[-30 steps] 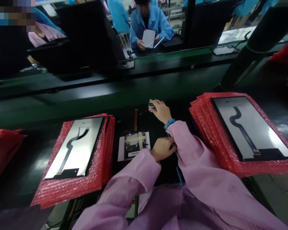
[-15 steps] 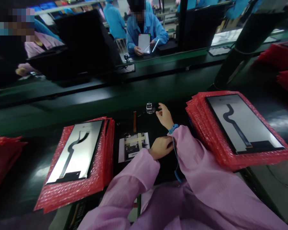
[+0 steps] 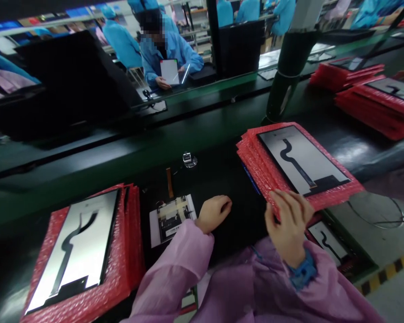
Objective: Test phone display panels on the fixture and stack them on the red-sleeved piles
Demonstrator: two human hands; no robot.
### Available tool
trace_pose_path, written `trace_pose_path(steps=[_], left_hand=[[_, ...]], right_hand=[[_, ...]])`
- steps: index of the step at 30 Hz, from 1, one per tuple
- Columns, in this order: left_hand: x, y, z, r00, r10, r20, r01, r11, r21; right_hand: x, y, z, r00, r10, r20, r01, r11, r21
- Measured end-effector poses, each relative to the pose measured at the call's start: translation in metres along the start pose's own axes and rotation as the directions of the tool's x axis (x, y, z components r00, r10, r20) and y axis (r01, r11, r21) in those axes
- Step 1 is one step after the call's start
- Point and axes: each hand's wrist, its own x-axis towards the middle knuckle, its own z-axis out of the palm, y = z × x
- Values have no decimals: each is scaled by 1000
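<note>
My right hand [image 3: 287, 224], a blue band at its wrist, is at the near left corner of the right stack of red bubble bags [image 3: 256, 157]. Its fingers are apart and nothing shows in them. On top of that stack lies a display panel [image 3: 309, 157] with a dark flex cable. My left hand [image 3: 214, 213] rests on the dark table beside a small circuit assembly [image 3: 170, 220] with tan tape. Its fingers are curled, and whatever they hold, if anything, is hidden. Another panel [image 3: 77, 246] tops the left red stack [image 3: 133, 242].
An orange flex strip [image 3: 169, 181] and a small metal device [image 3: 189, 160] lie beyond the circuit assembly. A green post [image 3: 283, 85] stands behind the right stack. More red stacks [image 3: 373, 107] are at the far right. A person in blue [image 3: 175, 54] sits opposite with a panel.
My right hand has moved from near the metal device back and right to the right stack's corner. My left hand stays near the circuit assembly. The view has turned to the right.
</note>
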Motion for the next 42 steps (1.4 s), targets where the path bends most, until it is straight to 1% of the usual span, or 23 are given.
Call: trace_pose_path(steps=[2,3,4,5,6,7,8,9,10,11,12,13,14,17,20,24,26,29,32,34,36,39,42], left_hand=[[-1,8,0,1000,-2,-2,2,999,-43],[-1,13,1,1000,-3,0,3,995,-98],[-1,20,2,1000,-6,4,6,983,-186],[0,29,3,1000,-11,12,14,950,-311],[2,38,6,1000,-14,27,25,885,-464],[4,49,8,999,-12,47,38,781,-624],[7,60,11,998,0,68,51,648,-760],[11,72,13,997,18,81,61,512,-857],[16,83,15,996,31,86,67,389,-919],[21,94,17,996,34,81,67,297,-953],[26,103,19,997,23,69,61,242,-968],[31,111,21,998,0,57,55,218,-974],[35,116,22,998,-27,49,54,215,-975],[45,124,28,994,-94,58,79,238,-968],[48,122,33,988,-127,93,119,222,-968],[50,119,36,981,-148,123,150,191,-970],[52,119,36,979,-156,127,157,193,-969],[54,119,36,976,-169,135,168,198,-966],[54,120,33,977,-169,133,168,214,-962],[53,122,29,978,-157,135,168,221,-961],[53,126,25,977,-145,156,184,198,-963],[50,134,18,964,-154,215,231,88,-969],[38,137,11,935,-173,310,307,-44,-951]], right_hand=[[0,21,-13,998,50,-24,-52,996,-74],[0,30,-17,998,62,-26,-64,994,-85],[1,37,-19,997,70,-28,-72,994,-84],[2,42,-20,997,75,-32,-78,995,-69],[3,46,-21,996,78,-40,-79,996,-41],[4,48,-21,995,81,-51,-81,997,-4],[5,49,-20,994,86,-72,-83,996,39],[6,49,-20,992,92,-89,-85,993,80],[7,48,-20,990,100,-97,-89,990,111],[7,48,-20,990,104,-97,-91,988,126],[7,48,-20,991,103,-89,-91,988,128],[7,48,-22,993,98,-71,-88,988,125],[7,50,-23,995,90,-49,-83,989,123],[6,57,-29,998,62,9,-62,987,147],[7,65,-33,999,50,9,-51,978,204],[12,71,-36,996,86,27,-91,954,285],[15,75,-37,994,99,52,-110,943,314],[19,83,-40,994,73,82,-97,936,339],[21,84,-42,997,54,59,-71,941,331],[19,75,-41,998,56,10,-57,944,325],[14,57,-37,999,18,-34,-5,940,341],[0,26,-31,992,-111,-64,128,914,385],[-11,3,-28,961,-273,-51,269,866,422]])
